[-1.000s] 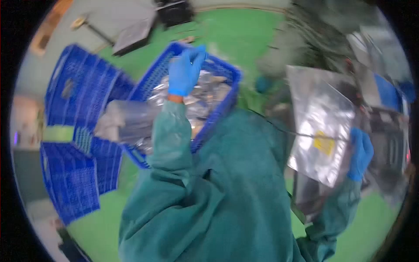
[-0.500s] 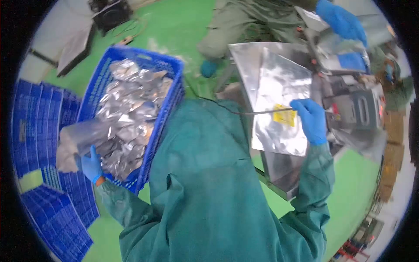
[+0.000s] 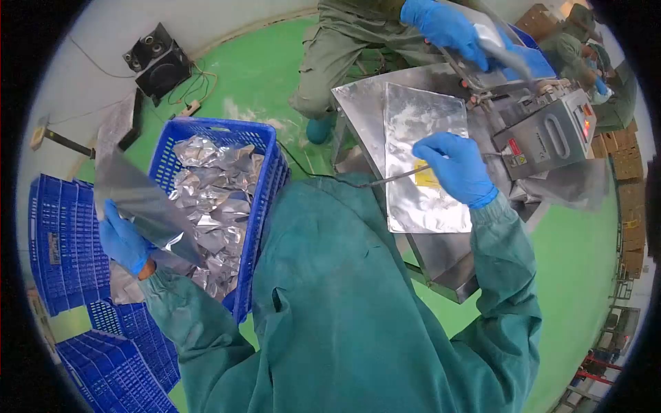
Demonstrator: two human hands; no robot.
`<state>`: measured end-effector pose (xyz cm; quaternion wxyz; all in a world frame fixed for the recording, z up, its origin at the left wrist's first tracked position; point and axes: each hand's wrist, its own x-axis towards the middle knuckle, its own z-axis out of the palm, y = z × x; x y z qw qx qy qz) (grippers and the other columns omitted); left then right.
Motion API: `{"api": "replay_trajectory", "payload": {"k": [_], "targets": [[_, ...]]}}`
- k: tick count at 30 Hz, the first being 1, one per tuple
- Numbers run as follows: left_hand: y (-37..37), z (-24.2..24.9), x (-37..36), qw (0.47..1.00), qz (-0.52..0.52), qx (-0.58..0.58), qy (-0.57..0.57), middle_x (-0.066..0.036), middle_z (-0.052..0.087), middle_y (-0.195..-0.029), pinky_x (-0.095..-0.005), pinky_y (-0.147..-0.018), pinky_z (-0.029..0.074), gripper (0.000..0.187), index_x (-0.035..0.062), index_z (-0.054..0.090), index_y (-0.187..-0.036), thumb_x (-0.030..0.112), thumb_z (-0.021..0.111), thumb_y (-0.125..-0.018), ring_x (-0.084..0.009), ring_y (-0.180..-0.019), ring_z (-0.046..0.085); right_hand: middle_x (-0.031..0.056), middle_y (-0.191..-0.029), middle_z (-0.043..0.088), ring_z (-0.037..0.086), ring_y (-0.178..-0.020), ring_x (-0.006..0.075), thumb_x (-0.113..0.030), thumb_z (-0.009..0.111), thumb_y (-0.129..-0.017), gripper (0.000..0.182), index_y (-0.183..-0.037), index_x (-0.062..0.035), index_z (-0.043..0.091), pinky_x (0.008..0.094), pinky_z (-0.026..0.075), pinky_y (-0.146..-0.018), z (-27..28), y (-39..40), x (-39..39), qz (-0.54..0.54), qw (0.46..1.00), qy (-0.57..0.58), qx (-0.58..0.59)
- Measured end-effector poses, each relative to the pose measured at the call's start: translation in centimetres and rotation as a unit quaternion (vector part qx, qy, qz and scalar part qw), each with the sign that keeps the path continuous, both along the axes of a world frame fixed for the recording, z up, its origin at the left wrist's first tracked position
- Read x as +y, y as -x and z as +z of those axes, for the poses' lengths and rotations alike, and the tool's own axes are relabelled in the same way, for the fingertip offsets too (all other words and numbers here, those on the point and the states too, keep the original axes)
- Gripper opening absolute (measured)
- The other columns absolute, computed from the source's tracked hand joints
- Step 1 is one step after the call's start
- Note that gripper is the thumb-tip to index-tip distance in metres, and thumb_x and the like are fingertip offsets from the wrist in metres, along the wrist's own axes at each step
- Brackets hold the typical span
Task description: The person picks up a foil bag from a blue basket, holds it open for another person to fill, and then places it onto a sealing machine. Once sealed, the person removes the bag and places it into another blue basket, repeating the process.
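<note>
My left hand (image 3: 124, 241), in a blue glove, grips a translucent silvery bag (image 3: 141, 196) beside the blue basket (image 3: 270, 162). Crumpled foil pouches (image 3: 213, 199) fill the basket. On the right, my right hand (image 3: 456, 166) is closed on a thin dark cable (image 3: 392, 180), above a flat silver pouch (image 3: 423, 117). A yellow label (image 3: 425, 176) on the pouch is partly hidden behind the cable and hand. The pouch lies on a metal table (image 3: 365, 103).
A co-worker's gloved hand (image 3: 447, 31) is over a tray at the top right. Beside it stands a grey machine (image 3: 544, 138). Blue crates (image 3: 65, 241) are stacked at the far left. A black speaker (image 3: 163, 72) sits on the green floor.
My left hand has moved up and left, lifting the bag to a steeper angle. My right hand has shifted left over the pouch. The co-worker's hand has moved left, and the view has shifted.
</note>
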<state>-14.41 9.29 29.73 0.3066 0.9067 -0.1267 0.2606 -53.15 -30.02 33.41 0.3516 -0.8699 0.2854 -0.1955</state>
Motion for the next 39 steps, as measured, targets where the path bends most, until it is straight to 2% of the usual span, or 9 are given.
{"api": "replay_trajectory", "payload": {"k": [4,12,16,21,24,26,33,35,39], "targets": [[7.6,9.0,-9.8,0.927,-0.16,0.058,0.333,0.001,0.045,-0.064,-0.0229,-0.047,0.035,0.021,-0.0009,0.065,-0.102,0.003,0.052,-0.086,-0.0074,-0.052,0.04,0.0091,-0.085,0.065,0.062,-0.076,0.0213,-0.016,0.072,-0.073,0.025,-0.095,-0.0048,0.065,0.03,0.049,-0.066,3.8,-4.7,5.0,0.122,0.987,0.096,-0.042],[19.0,13.0,-23.5,0.76,-0.465,0.188,0.415,-0.003,0.058,-0.062,-0.0223,-0.046,0.043,0.008,0.002,0.066,-0.084,0.008,0.062,-0.082,-0.009,-0.051,0.053,0.0156,-0.091,0.058,0.059,-0.082,0.0315,-0.021,0.064,-0.075,0.045,-0.116,-0.0066,0.052,0.0398,0.048,-0.071,6.7,-9.4,10.1,-0.016,0.973,0.207,-0.1],[23.4,14.4,-29.6,0.777,-0.543,-0.04,0.316,-0.003,0.054,-0.059,-0.0262,-0.051,0.042,0.013,0.0013,0.065,-0.082,0.013,0.067,-0.076,-0.0096,-0.055,0.053,0.0123,-0.09,0.062,0.061,-0.08,0.0244,-0.011,0.06,-0.079,0.026,-0.104,-0.0035,0.058,0.0343,0.049,-0.069,6.1,-6.0,3.0,-0.083,0.952,0.241,-0.17],[26.3,13.2,-32.0,0.681,-0.679,-0.11,0.25,-0.005,0.061,-0.069,-0.0341,-0.06,0.046,0.008,0.0071,0.065,-0.082,0.012,0.065,-0.075,-0.0246,-0.063,0.059,0.0007,-0.082,0.06,0.053,-0.076,0.0085,-0.015,0.054,-0.09,0.02,-0.1,0.0015,0.058,0.0229,0.045,-0.067,0.9,-2.0,-3.6,-0.062,0.854,-0.087,-0.509],[23.3,9.9,-29.5,0.74,-0.572,-0.251,0.249,-0.007,0.064,-0.085,-0.0347,-0.074,0.047,0.022,0.0073,0.064,-0.094,0.01,0.066,-0.073,-0.0252,-0.08,0.061,0.0007,-0.083,0.06,0.052,-0.077,0.0076,-0.018,0.051,-0.093,0.024,-0.103,0.0023,0.058,0.0238,0.044,-0.067,-0.1,1.7,-4.0,-0.267,0.93,-0.01,-0.254],[21.8,4.2,-31.5,0.796,-0.425,0.009,0.431,-0.01,0.06,-0.094,-0.037,-0.081,0.047,0.03,0.0063,0.061,-0.101,0.014,0.067,-0.072,-0.0293,-0.089,0.057,0.001,-0.084,0.06,0.051,-0.077,0.0076,-0.019,0.051,-0.093,0.025,-0.104,0.0021,0.058,0.0239,0.044,-0.066,-0.6,2.9,-5.3,-0.253,0.93,0.029,-0.264],[21.8,0.1,-33.3,0.752,-0.589,0.156,0.252,-0.011,0.061,-0.104,-0.0386,-0.088,0.043,0.031,0.0064,0.062,-0.102,0.028,0.063,-0.08,-0.0292,-0.098,0.056,-0.0024,-0.073,0.054,0.044,-0.067,0.0084,-0.022,0.049,-0.093,0.027,-0.085,0.0009,0.059,0.0284,0.037,-0.057,-8.8,6.1,-14.0,-0.248,0.926,0.224,-0.173],[21.1,-3.0,-32.5,0.787,-0.526,0.187,0.265,-0.01,0.061,-0.101,-0.0395,-0.084,0.044,0.028,0.0076,0.063,-0.096,0.031,0.059,-0.083,-0.0299,-0.094,0.056,-0.0015,-0.069,0.053,0.042,-0.063,0.011,-0.023,0.047,-0.093,0.027,-0.078,-0.0043,0.06,0.0286,0.036,-0.055,-10.0,8.6,-19.1,-0.157,0.941,-0.052,-0.295],[16.4,-4.6,-21.9,0.859,-0.469,0.092,0.182,-0.012,0.062,-0.098,-0.0369,-0.085,0.044,0.024,0.0056,0.064,-0.096,0.024,0.062,-0.08,-0.0295,-0.093,0.057,0.0267,-0.116,0.054,0.055,-0.101,0.0352,-0.031,0.038,-0.096,0.047,-0.117,0.0086,0.051,0.0377,0.043,-0.086,-5.3,6.0,-15.6,-0.217,0.96,0.124,-0.131]]}}
